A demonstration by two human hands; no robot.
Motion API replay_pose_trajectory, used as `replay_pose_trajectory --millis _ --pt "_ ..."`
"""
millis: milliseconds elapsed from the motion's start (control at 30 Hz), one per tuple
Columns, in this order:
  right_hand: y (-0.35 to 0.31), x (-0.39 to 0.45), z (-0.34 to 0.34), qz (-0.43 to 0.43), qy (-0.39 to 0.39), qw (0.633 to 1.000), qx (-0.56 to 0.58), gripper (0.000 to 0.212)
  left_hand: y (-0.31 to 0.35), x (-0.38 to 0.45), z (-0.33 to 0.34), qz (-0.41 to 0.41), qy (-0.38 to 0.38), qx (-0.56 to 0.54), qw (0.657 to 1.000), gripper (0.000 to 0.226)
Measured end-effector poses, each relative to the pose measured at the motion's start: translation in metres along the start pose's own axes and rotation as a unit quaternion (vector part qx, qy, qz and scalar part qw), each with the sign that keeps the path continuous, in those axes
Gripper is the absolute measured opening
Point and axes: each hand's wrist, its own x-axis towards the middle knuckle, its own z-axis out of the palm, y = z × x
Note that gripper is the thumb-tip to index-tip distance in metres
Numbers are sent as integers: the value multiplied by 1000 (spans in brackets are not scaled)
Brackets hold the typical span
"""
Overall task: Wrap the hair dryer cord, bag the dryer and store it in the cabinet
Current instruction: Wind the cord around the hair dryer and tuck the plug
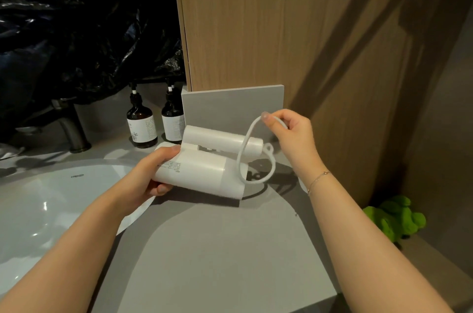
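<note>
Head cam: left hand grips white hair dryer above the counter; right hand pinches the cord, lifted in a loop.

Left hand grips white dryer; right hand pinches its cord.

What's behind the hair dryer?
Behind the hair dryer: two dark pump bottles at its left and a grey upstand panel. The panel's lower edge is hidden by the dryer.
</note>
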Motion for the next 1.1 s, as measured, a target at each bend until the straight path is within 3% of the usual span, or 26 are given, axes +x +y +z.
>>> replay_pose_trajectory --millis 67,267,467,633,867,1000,1100 --pt "2 5 -6 22 36 999 26 32 0 -3 2 -5 -21 33 999 40" --pt "10 7 -3 68 22 997 12 33 -6 -1 7 -14 -52 23 998 43" --pt "16 11 -5 131 52 989 51 23 -7 2 2 -15 -43 -66 997 53" --pt "20 9 -2 133 10 990 42 25 -9 6 8 0 -16 -196 980 31" --pt "23 1 9 61 -35 996 -52 31 -5 9 18 -26 19 -342 939 33" --pt "29 -11 22 8 -106 981 -163 33 -5 9 21 -24 44 -382 923 30" --pt "29 -21 33 -19 -113 972 -207 34 -2 9 23 -7 78 -392 916 27"
